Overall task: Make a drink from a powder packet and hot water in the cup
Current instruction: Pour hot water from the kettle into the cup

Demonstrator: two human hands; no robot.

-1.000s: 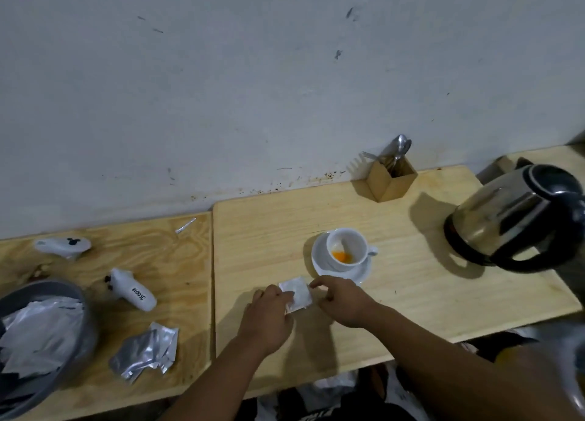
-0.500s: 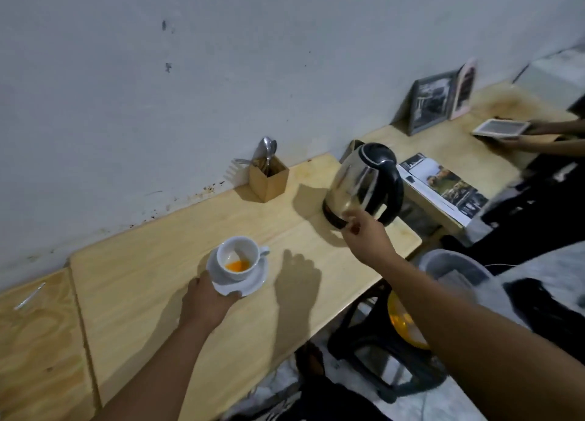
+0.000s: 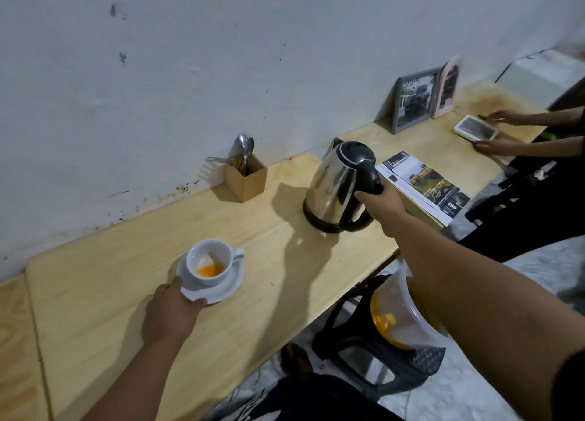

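A white cup (image 3: 209,260) with orange powder in its bottom stands on a white saucer (image 3: 231,283) on the light wooden table (image 3: 126,262). My left hand (image 3: 171,309) grips the saucer's near left rim. A steel kettle (image 3: 332,186) with a black lid and handle stands on its base at the table's right end. My right hand (image 3: 381,203) is closed around the kettle's black handle. No powder packet is in view.
A wooden box of spoons and forks (image 3: 246,176) stands by the wall. A magazine (image 3: 424,186), a framed picture (image 3: 414,99) and another person's hands with a tablet (image 3: 474,128) are on the table to the right. A black stool and a plastic container (image 3: 399,319) stand below the edge.
My view swung right, away from the packet. My left hand went from the packet to the saucer's rim, and my right hand reached to the kettle and closed on its handle.
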